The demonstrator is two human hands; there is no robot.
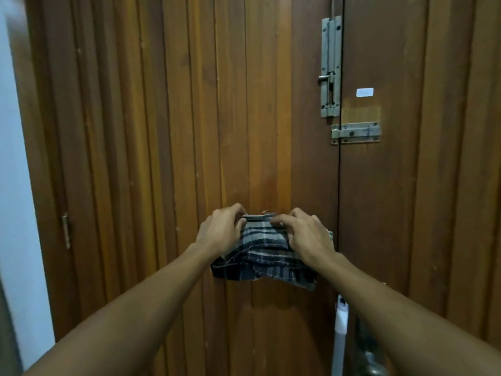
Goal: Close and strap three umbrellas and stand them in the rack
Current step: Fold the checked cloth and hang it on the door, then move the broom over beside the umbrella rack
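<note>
Against the wooden door (pixel 168 131), left hand (pixel 221 230) and right hand (pixel 306 236) each pinch the plaid umbrella (pixel 261 256).

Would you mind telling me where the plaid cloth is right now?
In the head view the plaid cloth sits low and centre against the wooden door, pinched between the left hand and right hand.

Glossy varnished wood door (pixel 168 131) — dull grey metal bolts (pixel 330 66), soft woven plaid cloth (pixel 260 256).

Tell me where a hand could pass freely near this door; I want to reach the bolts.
Free: bare door panels left of the bolts, above both hands. Crowded: the plaid umbrella fabric gripped by left hand and right hand.
</note>
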